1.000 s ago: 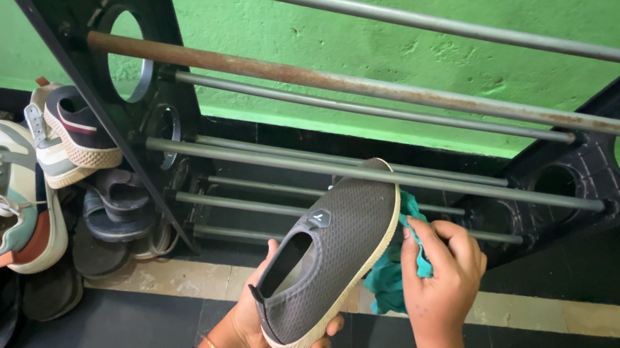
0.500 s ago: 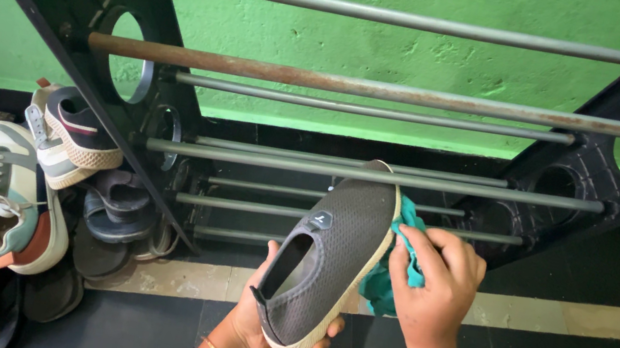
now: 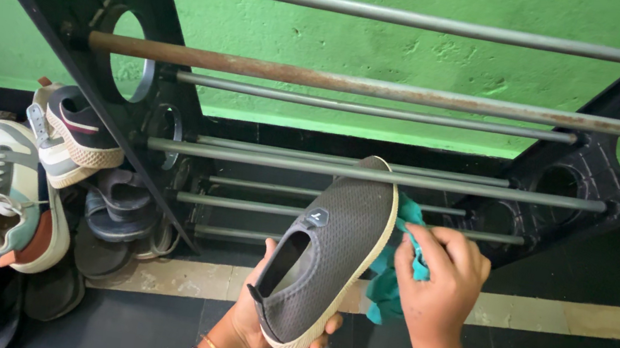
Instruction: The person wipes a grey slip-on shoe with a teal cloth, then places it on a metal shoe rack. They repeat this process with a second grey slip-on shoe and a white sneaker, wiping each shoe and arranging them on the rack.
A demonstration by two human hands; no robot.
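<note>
My left hand [image 3: 253,315] cups a grey knit slip-on shoe [image 3: 332,245] from below at its heel end, toe pointing up toward the rack. The shoe has a cream sole along its right edge. My right hand [image 3: 438,284] grips a teal cloth [image 3: 388,284] and presses it against the right side of the shoe's sole. Bangles ring both wrists.
An empty black shoe rack [image 3: 570,171] with grey and rusty metal bars [image 3: 391,89] stands against a green wall. A pile of shoes lies at the left: a white and teal sneaker [image 3: 8,195], a striped sneaker [image 3: 73,134], dark sandals [image 3: 119,209]. The floor is dark tile with a pale strip [image 3: 580,316].
My right hand with the cloth slid slightly down the shoe's side, then back up. The shoe and left hand stayed almost still.
</note>
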